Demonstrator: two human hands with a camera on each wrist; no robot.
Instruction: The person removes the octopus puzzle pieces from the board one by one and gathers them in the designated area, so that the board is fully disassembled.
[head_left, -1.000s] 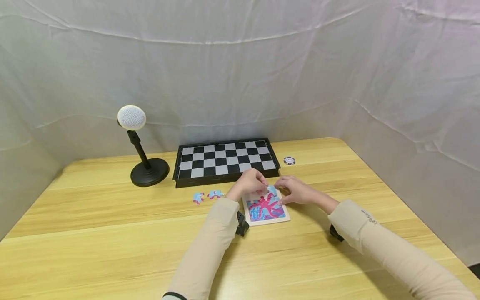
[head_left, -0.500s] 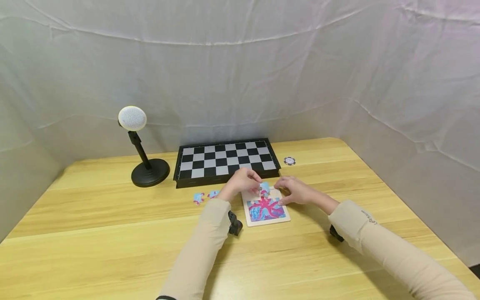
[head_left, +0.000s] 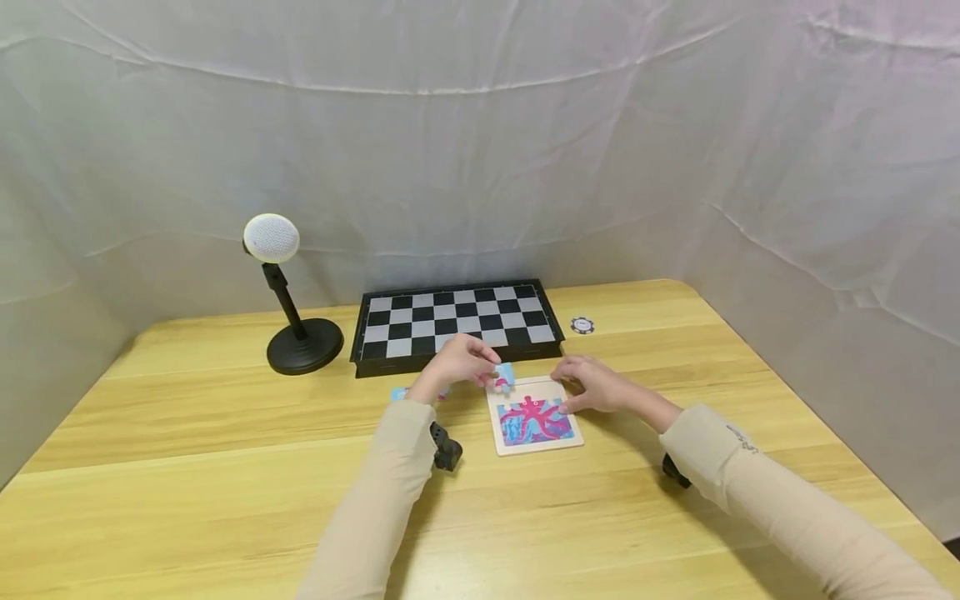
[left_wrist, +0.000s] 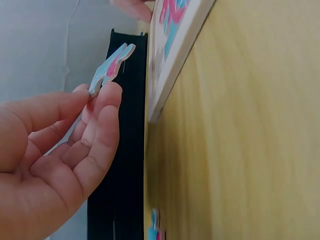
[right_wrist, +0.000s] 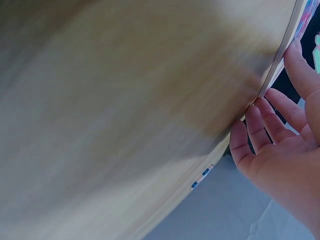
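In the head view my left hand (head_left: 461, 362) pinches a blue and pink jigsaw piece (head_left: 505, 377) above the left top corner of a puzzle board (head_left: 501, 448). The left wrist view shows that piece (left_wrist: 109, 69) raised between thumb and fingertips. The pale-framed board carries a pink octopus picture in its lower part, with bare backing across its upper part. My right hand (head_left: 597, 385) holds the board's right top corner, thumb at the side and fingers at the top edge. Another blue jigsaw piece (head_left: 398, 393) lies on the table, partly behind the left hand.
Behind the hands lies a black-and-white chessboard (head_left: 442, 317) with a raised black frame. A round lamp-like head (head_left: 272, 238) on a black stand is at back left. A poker chip (head_left: 582, 325) lies right of the chessboard. Pale cloth (head_left: 480, 167) encloses the table.
My left hand has lifted the jigsaw piece off the board's upper part and carried it left, baring the backing. The right hand has stayed at the board's corner.
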